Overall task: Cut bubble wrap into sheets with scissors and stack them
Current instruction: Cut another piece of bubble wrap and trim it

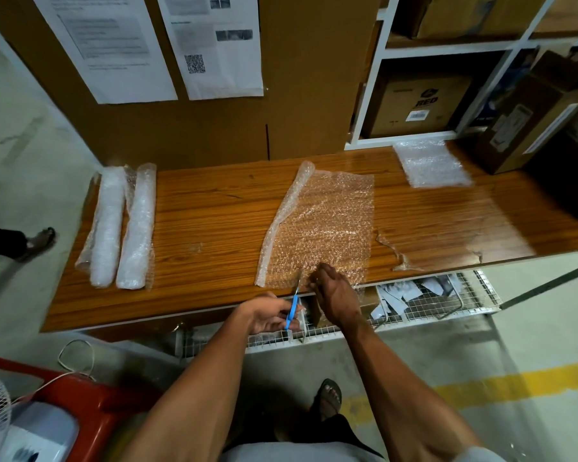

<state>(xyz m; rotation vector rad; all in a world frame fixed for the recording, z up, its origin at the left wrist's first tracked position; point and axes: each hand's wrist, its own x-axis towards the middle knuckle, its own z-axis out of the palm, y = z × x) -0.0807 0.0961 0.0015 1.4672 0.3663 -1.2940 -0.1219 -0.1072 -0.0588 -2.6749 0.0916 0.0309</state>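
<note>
first cut of this sheet just starting, small stack waiting

head view: a length of bubble wrap is lying unrolled flat on the wooden table, its left edge still curling up as a loose roll. the left hand is curling its fingers through the blue handles of the scissors, blades pointing up into the near edge of the wrap, right at the table's front lip. the right hand is resting on the wrap just beside the blades, apparently pressing it down; whether the fingers are pinching the film or lying flat, i cannot tell.

progress, as a judgement: the cut is looking barely begun, the blades sitting only at the near edge and the rest of the length uncut. a stack of cut sheets is lying at the far right of the table, well apart, so some sheets are already done. two full rolls are waiting at the left end, untouched, so most of the work is looking still ahead. thin offcuts are lying near the front edge.
</note>
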